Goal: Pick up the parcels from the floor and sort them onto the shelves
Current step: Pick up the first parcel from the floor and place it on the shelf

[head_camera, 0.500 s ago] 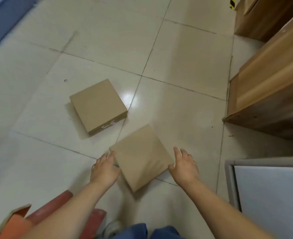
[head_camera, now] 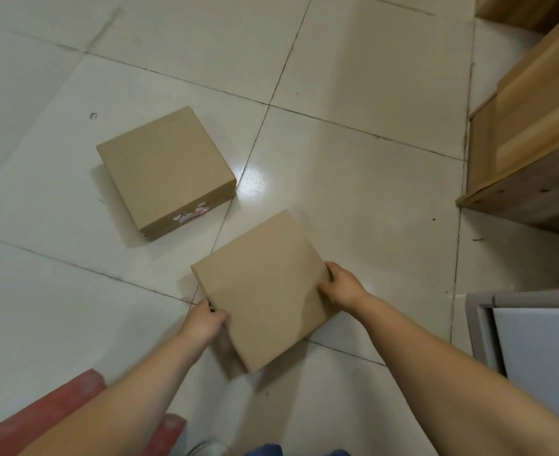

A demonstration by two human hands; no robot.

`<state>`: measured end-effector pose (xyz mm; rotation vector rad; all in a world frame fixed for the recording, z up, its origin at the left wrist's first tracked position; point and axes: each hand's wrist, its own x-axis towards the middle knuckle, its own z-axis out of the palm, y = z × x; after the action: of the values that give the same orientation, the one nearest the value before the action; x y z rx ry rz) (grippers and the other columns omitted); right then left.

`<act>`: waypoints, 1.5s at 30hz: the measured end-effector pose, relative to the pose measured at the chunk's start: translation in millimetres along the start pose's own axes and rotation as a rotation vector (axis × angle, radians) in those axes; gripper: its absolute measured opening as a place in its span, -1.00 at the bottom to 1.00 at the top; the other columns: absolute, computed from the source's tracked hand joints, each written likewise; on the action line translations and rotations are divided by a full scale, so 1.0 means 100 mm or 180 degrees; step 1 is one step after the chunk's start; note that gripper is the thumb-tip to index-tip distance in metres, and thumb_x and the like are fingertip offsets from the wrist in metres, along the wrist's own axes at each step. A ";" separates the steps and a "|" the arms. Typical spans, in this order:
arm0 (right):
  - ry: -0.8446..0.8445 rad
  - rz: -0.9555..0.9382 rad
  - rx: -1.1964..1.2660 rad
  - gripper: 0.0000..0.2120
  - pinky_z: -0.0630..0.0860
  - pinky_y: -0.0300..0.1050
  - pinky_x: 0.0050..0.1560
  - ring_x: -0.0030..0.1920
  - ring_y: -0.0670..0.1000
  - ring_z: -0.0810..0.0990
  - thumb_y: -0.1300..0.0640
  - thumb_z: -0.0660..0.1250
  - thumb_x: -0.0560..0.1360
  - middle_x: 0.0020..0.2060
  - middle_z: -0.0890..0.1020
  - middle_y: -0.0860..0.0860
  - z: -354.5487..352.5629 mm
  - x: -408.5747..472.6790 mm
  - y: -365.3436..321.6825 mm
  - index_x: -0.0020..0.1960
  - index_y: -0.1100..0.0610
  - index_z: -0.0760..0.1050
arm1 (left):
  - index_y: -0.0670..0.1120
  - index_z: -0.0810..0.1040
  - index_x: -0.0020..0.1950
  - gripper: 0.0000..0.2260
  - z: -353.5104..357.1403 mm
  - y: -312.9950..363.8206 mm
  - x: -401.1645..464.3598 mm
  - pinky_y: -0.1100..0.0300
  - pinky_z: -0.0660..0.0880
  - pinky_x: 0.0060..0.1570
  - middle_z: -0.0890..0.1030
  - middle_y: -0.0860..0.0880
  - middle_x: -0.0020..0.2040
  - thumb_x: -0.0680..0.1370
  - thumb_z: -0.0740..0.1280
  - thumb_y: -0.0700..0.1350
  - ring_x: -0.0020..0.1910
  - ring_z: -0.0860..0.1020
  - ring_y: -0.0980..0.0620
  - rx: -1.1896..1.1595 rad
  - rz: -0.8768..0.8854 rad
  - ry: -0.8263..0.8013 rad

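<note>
Now both hands, left hand [head_camera: 205, 322] and right hand [head_camera: 344, 286], grip the near parcel [head_camera: 265, 287].

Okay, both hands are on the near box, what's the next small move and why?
Probably lift the near box straight up. The left hand and right hand already clasp opposite edges, and it seems to rest on or just above the floor. Then swing it right toward the wooden shelf. The far box lies apart, so it can wait.

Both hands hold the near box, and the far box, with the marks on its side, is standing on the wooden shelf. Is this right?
Not quite. The head view shows the far box on the floor, not on the shelf. Both the left hand and the right hand do hold the near box.
</note>
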<state>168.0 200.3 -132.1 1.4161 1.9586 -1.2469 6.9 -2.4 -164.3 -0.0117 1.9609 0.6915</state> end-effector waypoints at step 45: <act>0.1115 0.0006 0.2151 -0.65 0.46 -0.05 0.00 -0.06 0.02 0.50 -0.05 0.17 0.56 -0.06 0.52 0.02 -3.78 -5.19 -2.14 0.24 0.13 0.40 | -0.05 0.43 0.29 -0.64 -1.64 3.90 -5.35 0.12 0.48 -0.12 0.60 -0.05 0.10 0.51 0.20 -0.26 -0.03 0.58 -0.03 -0.0940 0.1216 -0.0480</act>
<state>239.6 227.7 540.3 2.0700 1.8098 -1.8762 16.3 95.4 510.4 0.2335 1.7164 1.1929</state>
